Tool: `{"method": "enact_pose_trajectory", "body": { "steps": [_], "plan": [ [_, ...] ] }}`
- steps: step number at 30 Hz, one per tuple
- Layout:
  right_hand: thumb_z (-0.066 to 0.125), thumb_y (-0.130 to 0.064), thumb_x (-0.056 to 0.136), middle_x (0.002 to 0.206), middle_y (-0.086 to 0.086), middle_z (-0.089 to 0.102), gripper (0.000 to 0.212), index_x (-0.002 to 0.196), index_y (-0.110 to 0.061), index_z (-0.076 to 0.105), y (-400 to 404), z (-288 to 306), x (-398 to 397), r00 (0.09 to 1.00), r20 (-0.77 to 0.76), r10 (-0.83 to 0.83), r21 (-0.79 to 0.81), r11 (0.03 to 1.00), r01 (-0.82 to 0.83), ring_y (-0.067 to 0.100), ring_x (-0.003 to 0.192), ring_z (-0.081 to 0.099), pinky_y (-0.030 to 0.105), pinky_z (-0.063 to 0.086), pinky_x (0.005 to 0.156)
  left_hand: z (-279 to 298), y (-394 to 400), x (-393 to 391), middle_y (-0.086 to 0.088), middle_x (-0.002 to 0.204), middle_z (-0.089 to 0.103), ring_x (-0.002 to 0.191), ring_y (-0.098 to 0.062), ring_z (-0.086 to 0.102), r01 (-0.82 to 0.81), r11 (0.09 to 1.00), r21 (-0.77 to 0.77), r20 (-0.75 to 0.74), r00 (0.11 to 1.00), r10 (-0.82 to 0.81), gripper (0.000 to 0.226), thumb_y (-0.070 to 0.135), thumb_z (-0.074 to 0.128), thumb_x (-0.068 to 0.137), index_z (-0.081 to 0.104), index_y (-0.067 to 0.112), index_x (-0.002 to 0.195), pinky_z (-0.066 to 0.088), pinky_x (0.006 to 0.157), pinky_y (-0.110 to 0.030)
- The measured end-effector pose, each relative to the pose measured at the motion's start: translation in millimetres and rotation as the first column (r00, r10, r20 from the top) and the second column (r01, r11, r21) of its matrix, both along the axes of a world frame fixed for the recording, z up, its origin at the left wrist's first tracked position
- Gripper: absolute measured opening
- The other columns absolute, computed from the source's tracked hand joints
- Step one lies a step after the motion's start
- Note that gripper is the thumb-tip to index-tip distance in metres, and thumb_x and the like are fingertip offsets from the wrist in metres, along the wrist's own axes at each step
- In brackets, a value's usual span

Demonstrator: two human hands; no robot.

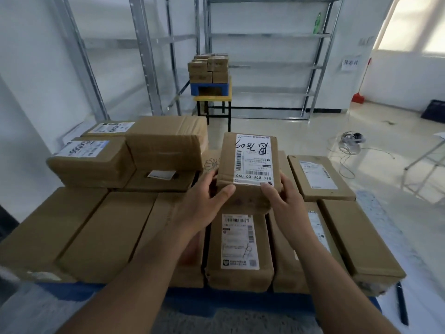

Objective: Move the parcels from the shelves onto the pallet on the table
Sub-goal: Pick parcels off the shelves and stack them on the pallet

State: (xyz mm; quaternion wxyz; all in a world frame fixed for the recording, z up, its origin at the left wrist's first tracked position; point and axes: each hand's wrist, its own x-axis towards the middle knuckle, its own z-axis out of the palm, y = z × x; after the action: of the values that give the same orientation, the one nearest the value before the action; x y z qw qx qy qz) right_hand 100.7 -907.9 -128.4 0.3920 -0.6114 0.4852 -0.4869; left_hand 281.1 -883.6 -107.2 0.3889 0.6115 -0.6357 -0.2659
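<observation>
**Head view: labelled parcel held in both hands over the stacked pallet**

Head-camera footage shows a small brown parcel (249, 165) with a white shipping label gripped at its near corners. The left hand (204, 201) is curled round the near-left corner, thumb laid along the near edge. The right hand (286, 198) is wrapped round the near-right corner, thumb pressed on the label's lower edge. The parcel is held above the layer of cardboard parcels (101, 232) laid side by side on the blue pallet (192, 300); whether its far end touches the parcels beneath cannot be told. Directly below the hands a parcel with an upright white label (239, 247) is seen. A second tier of parcels (166, 143) is stacked at the rear left. Further back, a small table (213, 98) is seen carrying a blue pallet piled with boxes, placed before bare metal shelves (269, 37). A red broom (358, 95) is leaned against the right wall.
</observation>
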Motion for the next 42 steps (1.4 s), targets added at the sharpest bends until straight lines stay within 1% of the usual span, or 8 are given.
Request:
{"method": "enact_pose_trajectory", "body": {
  "steps": [5, 9, 14, 19, 25, 29, 36, 42],
  "plan": [
    [0.055, -0.035, 0.093, 0.106, -0.021, 0.061, 0.036, 0.128, -0.030, 0.050, -51, 19, 19, 1.000, -0.023, -0.018, -0.009, 1.000, 0.018, -0.003, 0.094, 0.061, 0.024, 0.055, 0.079, 17, -56, 22, -0.005, 0.140, 0.046, 0.128, -0.023, 0.044, -0.026, 0.997, -0.070, 0.249, 0.968, 0.042, 0.068, 0.052, 0.047, 0.091, 0.026, 0.019, 0.146, 0.039, 0.101, -0.037],
    [0.052, -0.041, 0.094, 0.116, -0.010, 0.060, 0.043, 0.135, -0.028, 0.045, -93, 31, 36, 0.994, -0.102, -0.035, 0.000, 0.999, 0.035, 0.006, 0.101, 0.057, 0.021, 0.049, 0.075, 37, -106, 46, -0.006, 0.151, 0.032, 0.139, -0.021, 0.025, -0.051, 0.988, -0.146, 0.583, 0.802, 0.128, 0.070, 0.058, 0.040, 0.091, 0.031, 0.015, 0.145, 0.020, 0.111, -0.035],
    [0.052, -0.047, 0.092, 0.123, -0.002, 0.060, 0.054, 0.139, -0.024, 0.041, -140, 28, 57, 0.991, -0.130, -0.036, 0.061, 0.997, 0.044, 0.014, 0.102, 0.058, 0.036, 0.053, 0.082, 46, -146, 64, -0.005, 0.153, 0.028, 0.141, -0.020, 0.021, -0.056, 0.994, -0.093, 0.733, 0.672, 0.106, 0.070, 0.061, 0.033, 0.091, 0.030, 0.017, 0.145, 0.014, 0.114, -0.039],
    [0.051, -0.045, 0.093, 0.128, 0.002, 0.058, 0.050, 0.136, -0.018, 0.046, -160, 16, 72, 0.979, -0.202, 0.019, 0.144, 0.989, 0.011, 0.015, 0.104, 0.055, 0.033, 0.049, 0.083, 38, -158, 76, -0.002, 0.148, 0.036, 0.135, -0.020, 0.033, -0.065, 0.997, -0.042, 0.759, 0.647, 0.074, 0.062, 0.055, 0.039, 0.093, 0.032, 0.020, 0.143, 0.031, 0.106, -0.038],
    [0.051, -0.044, 0.094, 0.128, 0.001, 0.058, 0.049, 0.136, -0.019, 0.046, -160, 15, 72, 0.979, -0.203, 0.020, 0.148, 0.989, 0.011, 0.012, 0.099, 0.050, 0.027, 0.041, 0.075, 39, -159, 82, 0.000, 0.151, 0.031, 0.138, -0.018, 0.027, -0.026, 0.999, -0.038, 0.785, 0.618, 0.046, 0.057, 0.049, 0.040, 0.095, 0.030, 0.022, 0.145, 0.024, 0.111, -0.035],
    [0.049, -0.045, 0.095, 0.135, 0.006, 0.054, 0.055, 0.140, -0.015, 0.041, -157, 19, 72, 0.965, -0.260, 0.019, 0.151, 0.988, 0.021, 0.019, 0.111, 0.052, 0.028, 0.040, 0.081, 37, -156, 81, 0.000, 0.151, 0.032, 0.139, -0.018, 0.027, -0.015, 0.999, -0.048, 0.746, 0.664, 0.046, 0.056, 0.045, 0.042, 0.095, 0.030, 0.021, 0.145, 0.023, 0.111, -0.035],
    [0.054, -0.041, 0.092, 0.146, 0.007, 0.034, 0.063, 0.146, -0.019, 0.029, -133, 26, 64, 0.876, -0.450, -0.174, -0.070, 0.985, 0.160, 0.023, 0.129, 0.039, 0.034, 0.039, 0.095, 29, -122, 72, 0.000, 0.149, 0.035, 0.138, -0.016, 0.027, -0.047, 0.980, -0.193, 0.633, 0.757, 0.161, 0.054, 0.040, 0.046, 0.095, 0.033, 0.020, 0.144, 0.019, 0.112, -0.031],
    [0.054, -0.033, 0.092, 0.140, 0.000, 0.042, 0.048, 0.137, -0.020, 0.044, -60, 9, 73, 0.851, -0.497, -0.173, -0.303, 0.953, 0.017, 0.014, 0.126, 0.041, 0.029, 0.041, 0.099, 5, -45, 53, -0.001, 0.136, 0.051, 0.127, -0.016, 0.041, -0.171, 0.949, -0.265, 0.427, 0.861, 0.275, 0.051, 0.039, 0.052, 0.093, 0.043, 0.020, 0.139, 0.030, 0.100, -0.028]
  ]
}}
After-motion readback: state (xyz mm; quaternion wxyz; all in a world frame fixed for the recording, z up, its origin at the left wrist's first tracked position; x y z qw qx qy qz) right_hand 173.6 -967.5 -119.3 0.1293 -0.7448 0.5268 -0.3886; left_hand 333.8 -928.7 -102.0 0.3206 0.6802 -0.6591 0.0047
